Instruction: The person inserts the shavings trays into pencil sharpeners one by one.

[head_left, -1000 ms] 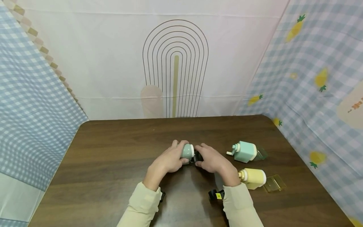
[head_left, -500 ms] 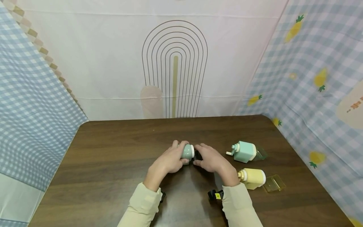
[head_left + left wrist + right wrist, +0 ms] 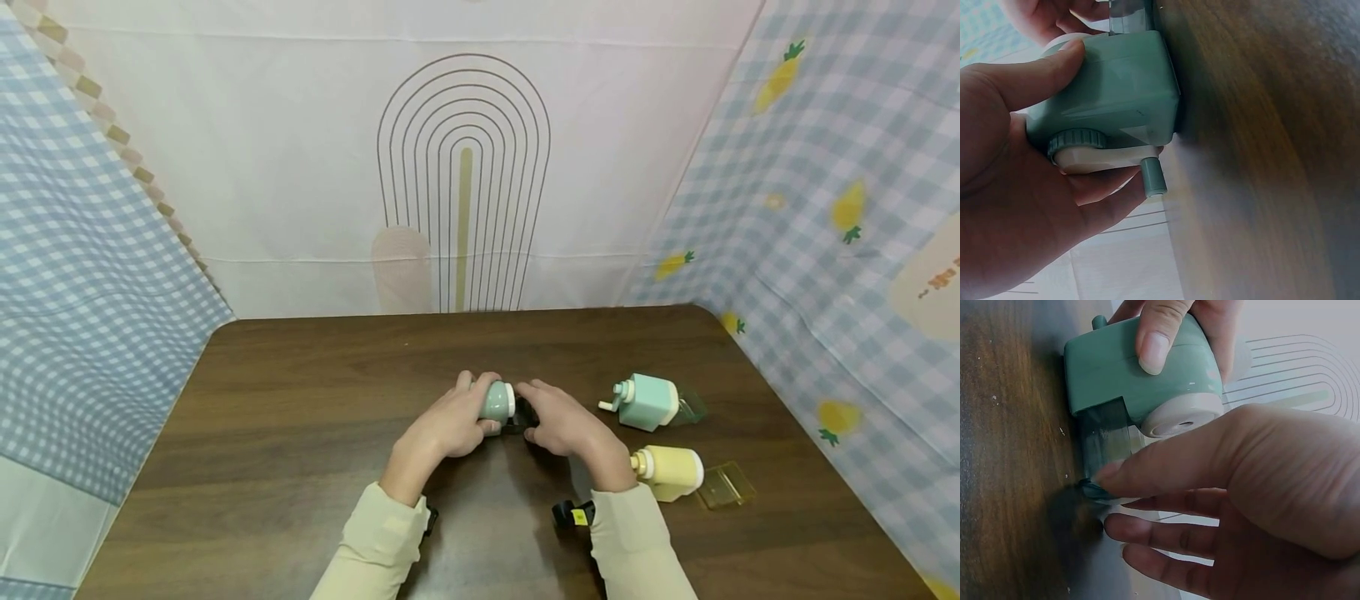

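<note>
Near the middle of the table, my left hand (image 3: 444, 423) grips a green pencil sharpener (image 3: 495, 402) with a white front ring. Its thumb lies across the body (image 3: 1113, 81) in the left wrist view, where the white crank arm (image 3: 1100, 158) and green knob also show. A clear, dark-tinted shavings drawer (image 3: 1105, 440) sticks partly out of the sharpener's front. My right hand (image 3: 564, 421) holds this drawer by its outer end, thumb on the near side and index finger partly hidden behind. The other right fingers are loosely extended beside it.
To the right, a mint pencil sharpener (image 3: 648, 402) lies with its clear drawer (image 3: 692, 406) extending out. A yellow pencil sharpener (image 3: 673, 472) is nearer, partly behind the right forearm, with an amber drawer (image 3: 727, 485) out. Cloth walls edge the wooden table (image 3: 315, 367).
My right thumb moves slightly toward me, then back toward the right, while more of the dark drawer shows between the hands. My left hand and the sharpener stay in place.
</note>
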`<state>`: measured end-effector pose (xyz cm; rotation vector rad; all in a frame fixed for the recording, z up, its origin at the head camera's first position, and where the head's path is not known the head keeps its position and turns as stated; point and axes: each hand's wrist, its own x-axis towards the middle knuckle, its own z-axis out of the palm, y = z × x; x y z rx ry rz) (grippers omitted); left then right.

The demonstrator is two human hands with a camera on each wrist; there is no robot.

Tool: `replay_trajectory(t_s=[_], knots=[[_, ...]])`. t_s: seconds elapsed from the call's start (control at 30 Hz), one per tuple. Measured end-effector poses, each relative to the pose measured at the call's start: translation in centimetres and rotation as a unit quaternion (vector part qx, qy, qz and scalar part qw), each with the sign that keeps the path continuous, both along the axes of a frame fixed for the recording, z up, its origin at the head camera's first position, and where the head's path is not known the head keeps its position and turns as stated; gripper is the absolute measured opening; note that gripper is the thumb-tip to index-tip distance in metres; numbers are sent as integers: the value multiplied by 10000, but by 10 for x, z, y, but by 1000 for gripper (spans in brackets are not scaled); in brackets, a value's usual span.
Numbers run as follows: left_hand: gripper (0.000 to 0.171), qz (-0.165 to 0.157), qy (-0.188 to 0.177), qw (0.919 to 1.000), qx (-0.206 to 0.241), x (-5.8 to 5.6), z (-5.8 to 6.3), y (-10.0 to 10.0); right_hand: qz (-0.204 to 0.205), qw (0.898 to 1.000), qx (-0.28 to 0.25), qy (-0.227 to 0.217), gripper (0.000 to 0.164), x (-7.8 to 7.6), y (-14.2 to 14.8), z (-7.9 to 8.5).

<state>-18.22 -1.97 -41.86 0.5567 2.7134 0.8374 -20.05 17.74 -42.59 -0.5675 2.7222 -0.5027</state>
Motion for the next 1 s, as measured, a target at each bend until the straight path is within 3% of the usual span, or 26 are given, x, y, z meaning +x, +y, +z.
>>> replay_trajectory(t_s=[0.73,1.0], knots=[[64,-32,-6,10000,19,0,-2,-1,131,9987,-307,373,64,0,-3,-3],[63,-59,30,10000,25,-1,-1,0,-12,9989,-378,263,74,-1,-3,-5]])
